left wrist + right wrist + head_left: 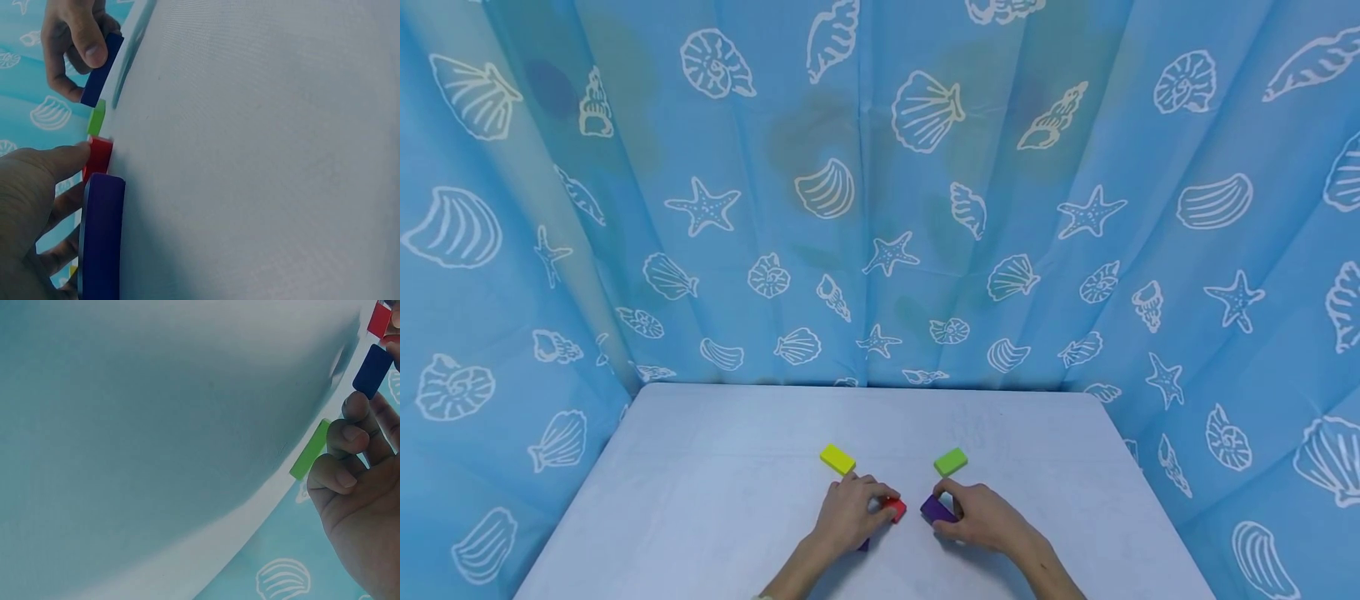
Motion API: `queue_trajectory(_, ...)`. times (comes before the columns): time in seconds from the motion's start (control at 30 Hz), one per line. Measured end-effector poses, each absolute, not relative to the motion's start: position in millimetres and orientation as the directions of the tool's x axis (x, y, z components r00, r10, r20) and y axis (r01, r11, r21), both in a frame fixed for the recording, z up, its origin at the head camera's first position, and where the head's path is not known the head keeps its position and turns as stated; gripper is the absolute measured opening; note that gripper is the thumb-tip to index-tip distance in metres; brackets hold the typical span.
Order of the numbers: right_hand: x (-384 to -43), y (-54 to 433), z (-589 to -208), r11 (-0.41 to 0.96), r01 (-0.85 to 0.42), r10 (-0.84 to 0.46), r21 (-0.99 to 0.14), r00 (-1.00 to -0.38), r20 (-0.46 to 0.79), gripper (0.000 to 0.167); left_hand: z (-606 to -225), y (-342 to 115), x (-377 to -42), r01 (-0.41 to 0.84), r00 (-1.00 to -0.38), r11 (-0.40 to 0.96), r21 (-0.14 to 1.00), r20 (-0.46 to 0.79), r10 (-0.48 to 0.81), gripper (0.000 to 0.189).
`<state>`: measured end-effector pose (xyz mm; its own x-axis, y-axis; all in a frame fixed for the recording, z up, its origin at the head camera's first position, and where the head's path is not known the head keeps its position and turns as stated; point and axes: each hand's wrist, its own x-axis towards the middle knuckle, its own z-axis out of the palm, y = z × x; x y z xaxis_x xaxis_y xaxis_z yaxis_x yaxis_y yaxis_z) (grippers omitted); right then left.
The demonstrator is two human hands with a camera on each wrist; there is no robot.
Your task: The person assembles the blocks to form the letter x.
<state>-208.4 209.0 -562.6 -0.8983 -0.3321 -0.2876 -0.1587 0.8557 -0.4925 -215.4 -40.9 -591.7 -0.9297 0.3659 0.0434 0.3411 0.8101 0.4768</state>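
Between thumb and fingers, my left hand (852, 510) pinches a small red block (897, 510), partly covered by the fingertips. A second block, dark purple-blue (103, 237), stands near the left palm in the left wrist view; from the head only its corner (863, 546) shows below that hand. To the right, my right hand (988, 517) grips another dark purple-blue block (937, 510) by its ends, and it looks tilted in the left wrist view. A gap separates this block from the red one. Just beyond the right fingers lies a green block (951, 462).
A yellow block (837, 459) lies just beyond the left hand. All this is on a white table (715, 483) with rounded far corners. Blue curtains (865, 208) printed with white shells and starfish hang behind and along both sides.
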Motion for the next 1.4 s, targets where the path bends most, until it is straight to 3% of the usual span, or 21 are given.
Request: queue_trajectory(1.4, -208.7, 196.9, -557.2, 0.852, -0.199, -0.369, -0.485, -0.884, -0.286, 0.048, -594.1, -42.2, -214.9, 0.354, -0.927, 0.795, 0.493, 0.072, 0.368, 0.023)
